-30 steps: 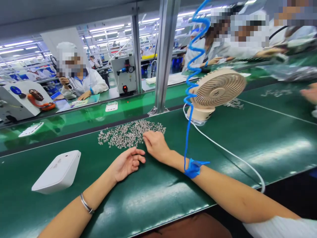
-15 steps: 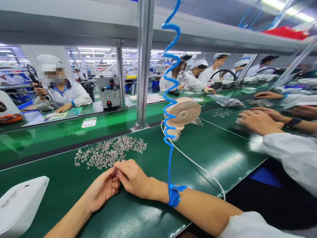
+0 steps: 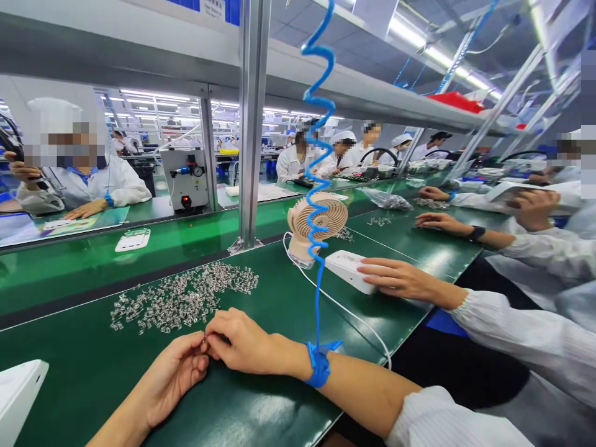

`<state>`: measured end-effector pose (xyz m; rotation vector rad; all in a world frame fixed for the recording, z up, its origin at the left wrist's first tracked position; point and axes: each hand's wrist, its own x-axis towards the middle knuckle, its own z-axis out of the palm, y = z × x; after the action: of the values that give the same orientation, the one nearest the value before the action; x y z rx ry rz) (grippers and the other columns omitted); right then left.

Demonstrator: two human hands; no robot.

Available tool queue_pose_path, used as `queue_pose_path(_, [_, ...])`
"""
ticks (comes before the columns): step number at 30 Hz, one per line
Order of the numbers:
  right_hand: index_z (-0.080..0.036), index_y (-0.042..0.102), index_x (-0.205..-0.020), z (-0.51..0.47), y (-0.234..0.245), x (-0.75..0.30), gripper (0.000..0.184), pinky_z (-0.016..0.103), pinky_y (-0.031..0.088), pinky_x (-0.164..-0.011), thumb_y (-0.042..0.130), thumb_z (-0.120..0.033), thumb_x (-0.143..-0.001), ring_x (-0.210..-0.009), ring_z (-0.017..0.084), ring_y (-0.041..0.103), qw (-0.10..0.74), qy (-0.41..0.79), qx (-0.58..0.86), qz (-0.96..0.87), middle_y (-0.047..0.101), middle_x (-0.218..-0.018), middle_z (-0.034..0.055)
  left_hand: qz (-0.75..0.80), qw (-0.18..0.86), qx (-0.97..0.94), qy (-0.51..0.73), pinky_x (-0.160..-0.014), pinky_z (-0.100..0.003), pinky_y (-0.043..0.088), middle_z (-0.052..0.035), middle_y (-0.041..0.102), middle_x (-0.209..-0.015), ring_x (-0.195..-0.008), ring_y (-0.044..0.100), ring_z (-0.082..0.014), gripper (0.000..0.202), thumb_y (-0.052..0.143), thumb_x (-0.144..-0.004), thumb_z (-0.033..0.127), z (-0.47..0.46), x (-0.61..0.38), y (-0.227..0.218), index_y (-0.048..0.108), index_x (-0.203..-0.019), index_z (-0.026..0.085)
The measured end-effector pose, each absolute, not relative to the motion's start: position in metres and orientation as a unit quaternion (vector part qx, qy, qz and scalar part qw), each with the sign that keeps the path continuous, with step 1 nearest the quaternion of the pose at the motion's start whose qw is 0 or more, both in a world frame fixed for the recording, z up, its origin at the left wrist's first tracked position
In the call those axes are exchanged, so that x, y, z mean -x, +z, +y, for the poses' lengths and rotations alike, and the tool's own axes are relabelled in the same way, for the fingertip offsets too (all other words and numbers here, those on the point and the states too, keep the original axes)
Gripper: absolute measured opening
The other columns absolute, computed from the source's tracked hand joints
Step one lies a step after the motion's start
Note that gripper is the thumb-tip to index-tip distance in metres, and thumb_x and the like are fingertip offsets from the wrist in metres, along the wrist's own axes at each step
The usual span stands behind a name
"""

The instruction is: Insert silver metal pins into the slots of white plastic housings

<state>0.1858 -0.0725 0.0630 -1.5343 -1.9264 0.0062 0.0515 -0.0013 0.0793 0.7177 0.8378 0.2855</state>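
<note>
My left hand (image 3: 177, 369) rests low over the green table, palm turned up, fingers curled and thumb and forefinger pinched. Against its fingertips, my right hand (image 3: 242, 341) pinches from the other side, palm down. Only a speck of a small metal part shows where the fingertips meet; its shape is mostly hidden. A blue wrist strap (image 3: 319, 366) circles my right wrist, tied to a coiled blue cord (image 3: 321, 167) rising above. Just beyond both hands lies a spread pile of small metal parts (image 3: 186, 295).
A white device housing (image 3: 18, 394) stands at lower left. A beige fan (image 3: 321, 217) with a white cable (image 3: 344, 302) sits right of the metal post (image 3: 254, 124). At right, a co-worker's hand (image 3: 405, 279) touches a white housing (image 3: 347, 268). More co-workers sit along the line.
The view has swung right, so things appear further left. A co-worker's hand at right now has a white housing on the table beside the fan. My hands keep their fingertips together.
</note>
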Motion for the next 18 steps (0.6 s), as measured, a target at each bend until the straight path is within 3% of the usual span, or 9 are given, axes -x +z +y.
queue_pose_path(5, [-0.017, 0.058, -0.071, -0.074, 0.081, -0.191, 0.011, 0.018, 0.042, -0.066, 0.057, -0.009, -0.078, -0.068, 0.008, 0.053, 0.271, -0.038, 0.638, -0.72, 0.058, -0.071, -0.0033, 0.357, 0.844, -0.384, 0.118, -0.051, -0.016, 0.048, -0.0055, 0.056, -0.069, -0.05, 0.048, -0.0063, 0.024, 0.045, -0.089, 0.012, -0.001, -0.05, 0.08, 0.057, -0.068, 0.009])
queue_pose_path(11, [-0.014, 0.061, -0.09, -0.097, 0.093, -0.26, 0.021, 0.031, 0.041, -0.08, 0.04, -0.014, -0.09, -0.09, 0.018, 0.054, 0.215, -0.139, 0.819, -0.513, 0.059, -0.094, 0.009, 0.34, 0.833, -0.426, 0.089, -0.052, -0.014, 0.047, -0.0072, 0.059, -0.076, -0.052, 0.047, -0.0059, 0.014, 0.05, -0.087, 0.017, 0.001, -0.048, 0.08, 0.057, -0.077, 0.01])
queue_pose_path(14, [-0.008, 0.062, -0.093, -0.12, 0.091, -0.32, 0.022, 0.04, 0.042, -0.081, 0.041, -0.015, -0.089, -0.094, 0.024, 0.053, 0.136, -0.145, 0.901, -0.385, 0.056, -0.104, 0.0155, 0.343, 0.825, -0.442, 0.086, -0.054, -0.015, 0.049, -0.0073, 0.059, -0.078, -0.054, 0.048, -0.006, 0.011, 0.052, -0.086, 0.018, 0.001, -0.048, 0.079, 0.057, -0.079, 0.01])
queue_pose_path(18, [-0.011, 0.062, -0.092, -0.149, 0.081, -0.374, 0.013, 0.044, 0.043, -0.083, 0.052, -0.014, -0.084, -0.097, 0.023, 0.053, 0.009, -0.093, 0.946, -0.311, 0.057, -0.1, 0.0096, 0.338, 0.822, -0.45, 0.087, -0.055, -0.014, 0.049, -0.0074, 0.06, -0.079, -0.055, 0.048, -0.0057, 0.01, 0.052, -0.087, 0.018, 0.001, -0.048, 0.078, 0.056, -0.082, 0.01])
